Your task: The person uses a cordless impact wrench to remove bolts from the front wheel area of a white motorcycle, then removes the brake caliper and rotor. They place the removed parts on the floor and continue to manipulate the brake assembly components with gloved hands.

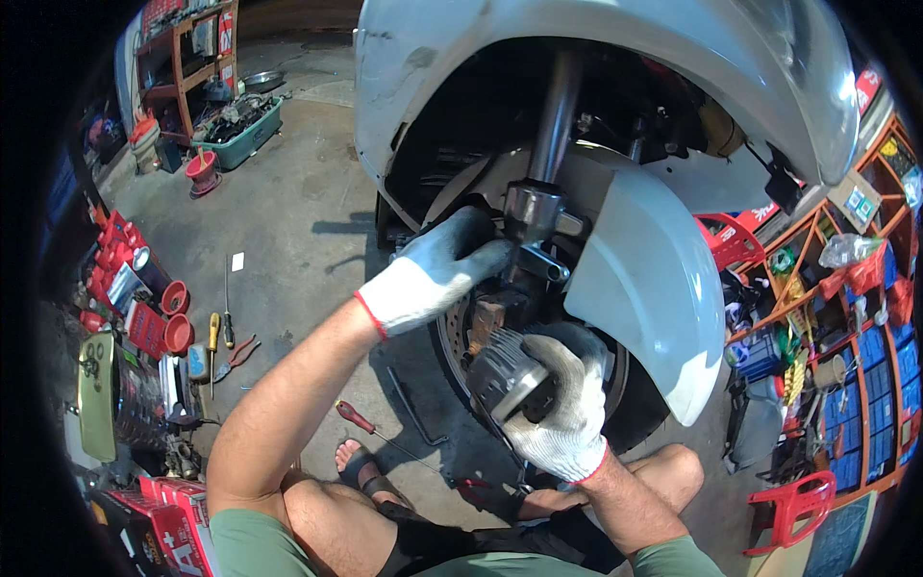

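Note:
My left hand, in a white glove with a dark coated palm, is closed against the lower end of the metal fork leg; its fingertips are partly hidden behind it. Lower down, my right hand, gloved alike, is wrapped round a grey finned metal housing, held beside the wheel hub. Between the hands is a rusty brown bracket. A drilled brake disc shows to the left of the housing. The pale blue wheel fender stands to the right, under the larger body panel.
On the floor lie a red-handled screwdriver, a bent metal bar, a yellow screwdriver and red pliers. Red cups and boxes crowd the left. A red stool and shelves with blue bins stand right.

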Demonstrator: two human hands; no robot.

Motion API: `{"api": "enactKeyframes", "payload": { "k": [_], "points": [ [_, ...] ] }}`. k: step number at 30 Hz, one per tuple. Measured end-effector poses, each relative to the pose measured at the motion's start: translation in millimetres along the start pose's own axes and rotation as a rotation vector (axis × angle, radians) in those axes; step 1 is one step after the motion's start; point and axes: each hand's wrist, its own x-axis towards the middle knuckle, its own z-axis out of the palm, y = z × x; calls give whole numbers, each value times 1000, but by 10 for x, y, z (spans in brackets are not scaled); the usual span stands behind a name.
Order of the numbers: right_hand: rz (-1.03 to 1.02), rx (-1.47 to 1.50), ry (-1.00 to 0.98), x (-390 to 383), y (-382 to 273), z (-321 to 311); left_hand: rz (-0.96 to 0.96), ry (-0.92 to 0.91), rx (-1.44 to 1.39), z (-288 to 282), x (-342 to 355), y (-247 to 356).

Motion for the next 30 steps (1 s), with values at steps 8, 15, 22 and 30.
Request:
{"api": "enactKeyframes", "payload": {
  "k": [8,15,22,30],
  "points": [
    [71,73,64,23,-5,-48,-246,-174,-208,-37,-389,17],
    [30,94,106,22,65,-55,-242,42,-262,232,-493,-91],
    [-176,58,32,-57,265,20,48,-50,-51,171,-541,-44],
    [-140,133,31,-146,351,8,-264,298,192,-1040,-1644,-295]
  ]
}}
